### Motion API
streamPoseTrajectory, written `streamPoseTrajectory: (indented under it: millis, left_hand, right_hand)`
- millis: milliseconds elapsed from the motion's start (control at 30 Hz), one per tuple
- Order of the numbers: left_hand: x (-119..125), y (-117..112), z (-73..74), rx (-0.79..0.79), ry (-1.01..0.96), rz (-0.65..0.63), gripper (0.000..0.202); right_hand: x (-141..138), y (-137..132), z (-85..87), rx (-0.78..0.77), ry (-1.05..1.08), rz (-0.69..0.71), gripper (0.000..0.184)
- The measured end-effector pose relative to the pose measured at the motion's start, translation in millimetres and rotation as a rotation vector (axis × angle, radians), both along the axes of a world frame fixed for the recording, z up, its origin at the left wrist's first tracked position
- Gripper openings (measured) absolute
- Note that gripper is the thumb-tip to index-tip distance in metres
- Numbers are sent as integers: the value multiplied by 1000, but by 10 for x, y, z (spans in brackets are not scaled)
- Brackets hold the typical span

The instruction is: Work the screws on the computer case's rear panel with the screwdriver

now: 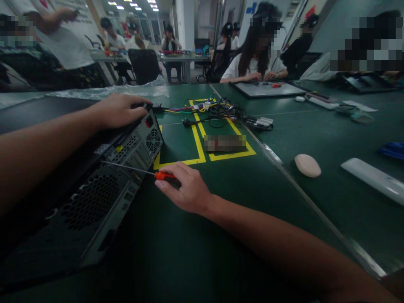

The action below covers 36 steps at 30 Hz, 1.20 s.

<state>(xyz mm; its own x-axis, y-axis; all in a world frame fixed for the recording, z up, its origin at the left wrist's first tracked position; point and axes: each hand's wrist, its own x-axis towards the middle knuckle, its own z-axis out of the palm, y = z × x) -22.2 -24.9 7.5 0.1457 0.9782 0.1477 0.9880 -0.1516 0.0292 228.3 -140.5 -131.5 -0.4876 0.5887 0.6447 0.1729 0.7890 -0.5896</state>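
A black desktop computer case (pixel 151 156) lies on the green table at the left, its metal back panel facing right. On the case's top near the far corner rests my left hand (pixel 118 111), fingers stretched out over the edge. My right hand (pixel 186 187) is wrapped round the orange and black handle of a screwdriver (pixel 134 168). Its long thin shaft points left, and the tip meets the back panel near the upper edge. Whether the tip sits in a screw is too small to tell. A honeycomb vent (pixel 91 202) shows on the panel's near part.
Beyond the case lies a tangle of cables (pixel 225 108) with a black plug (pixel 187 122). Yellow tape (pixel 199 143) marks the table around a blurred object (pixel 224 143). To the right are a pale mouse (pixel 307 165) and a white bar (pixel 375 179). People sit across the table.
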Motion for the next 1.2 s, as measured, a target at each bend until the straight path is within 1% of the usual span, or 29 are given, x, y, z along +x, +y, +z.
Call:
streamPoseTrajectory:
  millis: [133, 233, 333, 433, 567, 633, 833, 1200]
  left_hand:
    - [28, -17, 12, -10, -15, 37, 70]
    - [33, -24, 13, -10, -18, 26, 72]
    - [36, -24, 10, -3, -17, 12, 73]
    - [42, -24, 12, -6, -12, 21, 73]
    - [39, -19, 15, -12, -20, 18, 71]
    - [29, -12, 13, -14, -23, 16, 71]
    - [-8, 5, 6, -14, -15, 6, 72]
    - [24, -9, 4, -14, -12, 8, 76]
  right_hand:
    - [-3, 1, 21, -13, -21, 11, 36]
    - [-6, -5, 34, -20, -41, 24, 38]
    - [-5, -22, 45, -62, -40, 20, 34]
    - [-2, -35, 44, -90, -20, 19, 36]
    - [-8, -26, 22, -81, -4, 38, 22]
    - [-14, -22, 12, -91, -3, 38, 19]
    - [-20, -25, 17, -89, -12, 19, 21]
    - [-12, -31, 21, -97, 1, 24, 22]
